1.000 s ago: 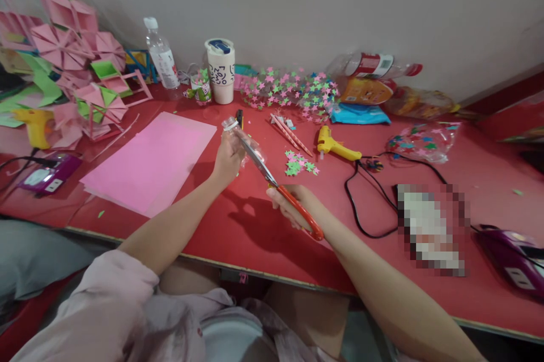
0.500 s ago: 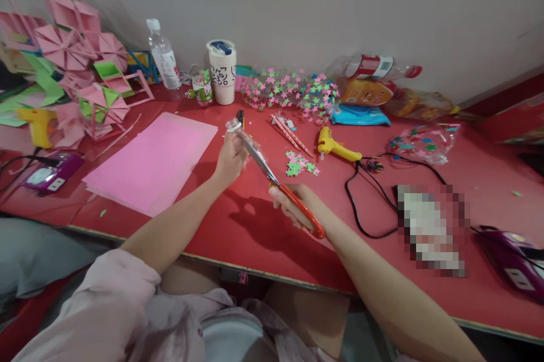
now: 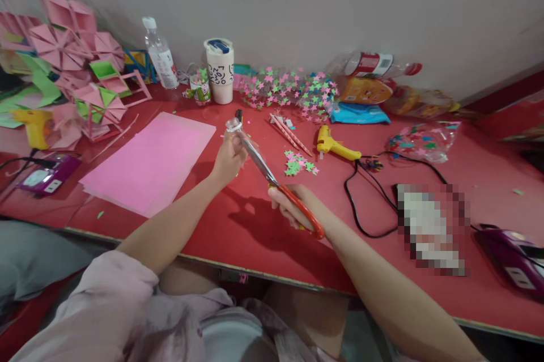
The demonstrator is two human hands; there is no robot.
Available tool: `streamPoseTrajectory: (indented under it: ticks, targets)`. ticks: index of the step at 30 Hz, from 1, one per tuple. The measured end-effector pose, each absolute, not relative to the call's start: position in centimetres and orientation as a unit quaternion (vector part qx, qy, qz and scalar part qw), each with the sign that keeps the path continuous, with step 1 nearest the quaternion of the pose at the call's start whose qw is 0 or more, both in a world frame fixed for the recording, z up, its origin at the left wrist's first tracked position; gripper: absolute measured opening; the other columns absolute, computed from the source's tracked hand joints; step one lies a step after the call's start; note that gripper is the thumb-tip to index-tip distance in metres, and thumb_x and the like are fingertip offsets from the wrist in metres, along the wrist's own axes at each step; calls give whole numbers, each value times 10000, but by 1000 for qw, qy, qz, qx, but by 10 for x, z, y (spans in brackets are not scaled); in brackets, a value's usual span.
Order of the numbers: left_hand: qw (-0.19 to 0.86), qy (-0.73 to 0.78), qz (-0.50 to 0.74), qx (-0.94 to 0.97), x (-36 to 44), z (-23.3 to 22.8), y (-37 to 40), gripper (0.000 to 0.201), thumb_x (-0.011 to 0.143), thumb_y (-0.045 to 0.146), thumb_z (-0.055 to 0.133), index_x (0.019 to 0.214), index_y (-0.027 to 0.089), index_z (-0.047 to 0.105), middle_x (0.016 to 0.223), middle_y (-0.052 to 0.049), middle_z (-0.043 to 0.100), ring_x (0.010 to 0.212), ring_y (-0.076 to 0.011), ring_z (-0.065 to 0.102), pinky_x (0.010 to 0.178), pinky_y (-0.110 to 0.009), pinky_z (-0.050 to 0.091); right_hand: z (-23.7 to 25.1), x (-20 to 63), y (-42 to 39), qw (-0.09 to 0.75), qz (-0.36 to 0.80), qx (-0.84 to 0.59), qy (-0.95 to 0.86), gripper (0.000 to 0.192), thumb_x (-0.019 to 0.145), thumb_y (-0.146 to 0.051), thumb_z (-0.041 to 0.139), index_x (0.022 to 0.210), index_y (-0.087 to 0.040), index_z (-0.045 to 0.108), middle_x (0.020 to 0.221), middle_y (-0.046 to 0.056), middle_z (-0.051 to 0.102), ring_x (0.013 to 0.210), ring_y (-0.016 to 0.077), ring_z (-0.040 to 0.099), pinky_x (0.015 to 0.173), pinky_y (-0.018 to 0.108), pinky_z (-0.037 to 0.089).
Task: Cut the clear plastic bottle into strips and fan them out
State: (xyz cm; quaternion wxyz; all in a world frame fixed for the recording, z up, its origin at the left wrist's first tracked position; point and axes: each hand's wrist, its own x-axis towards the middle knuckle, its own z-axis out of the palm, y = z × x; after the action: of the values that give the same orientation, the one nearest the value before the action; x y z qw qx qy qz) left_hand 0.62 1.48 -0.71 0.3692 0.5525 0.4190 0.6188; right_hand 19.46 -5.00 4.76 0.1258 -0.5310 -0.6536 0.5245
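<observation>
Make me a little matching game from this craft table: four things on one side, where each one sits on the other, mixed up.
Things:
1. scissors
2. clear plastic bottle piece
3. pink paper sheet
4. yellow glue gun

Places:
A. flat on the red table, beside the left forearm
B. in the right hand
C. lying on the table past the right hand, near the loose paper stars
D. in the left hand

Pairs: 1-B, 2-D, 3-A, 4-C
</observation>
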Motion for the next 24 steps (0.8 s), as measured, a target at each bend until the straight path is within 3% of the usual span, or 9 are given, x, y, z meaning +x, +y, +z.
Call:
streamPoseTrajectory:
  ticks: [9, 24]
  targets:
    - [368, 435, 609, 552, 9, -8, 13, 206, 752, 91, 508, 885, 224, 423, 801, -6, 631, 775, -160, 632, 814, -361, 508, 45, 192, -51, 139, 478, -548, -672, 556, 768, -738, 467, 616, -203, 466, 359, -74, 387, 288, 84, 421, 378, 210, 344]
    - [450, 388, 634, 496, 11, -7, 12, 253, 768, 164, 607, 896, 227, 398, 856, -37, 689, 924, -209, 682, 816, -355, 517, 42, 190, -49, 138, 506, -564, -638, 539, 725, -721, 543, 595, -212, 427, 358, -97, 352, 254, 52, 339, 316, 195, 284]
